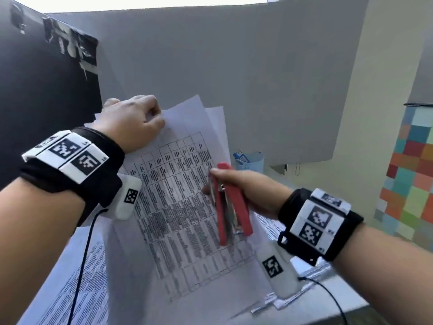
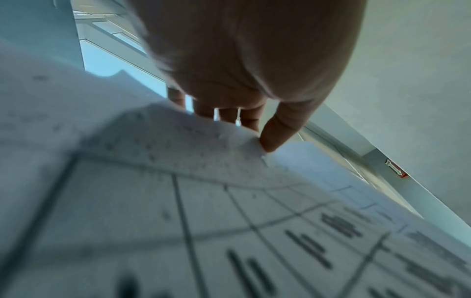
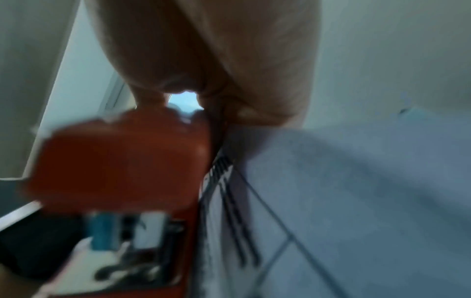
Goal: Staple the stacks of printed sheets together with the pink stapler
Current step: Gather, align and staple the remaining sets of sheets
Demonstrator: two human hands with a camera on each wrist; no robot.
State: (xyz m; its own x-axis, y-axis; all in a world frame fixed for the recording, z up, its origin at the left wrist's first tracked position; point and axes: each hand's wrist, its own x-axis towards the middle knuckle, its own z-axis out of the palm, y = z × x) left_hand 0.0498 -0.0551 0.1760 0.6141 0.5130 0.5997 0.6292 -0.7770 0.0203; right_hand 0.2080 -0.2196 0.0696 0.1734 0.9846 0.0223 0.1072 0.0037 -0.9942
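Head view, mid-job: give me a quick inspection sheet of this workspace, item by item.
Surface: grey table, partly covered by printed sheets.
Job's things: a stack of printed sheets held up off the table, top sheets fanned apart; pink stapler held in front of it.
Clutter: light blue basket at the back.
Grippers: left hand pinches the stack's top corner; right hand grips the stapler.
Cables: dark leads hang from both wrist units.
Surroundings: grey partition; coloured tile wall at right.

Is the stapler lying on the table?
No, the right hand holds the pink stapler up in front of the printed sheets.
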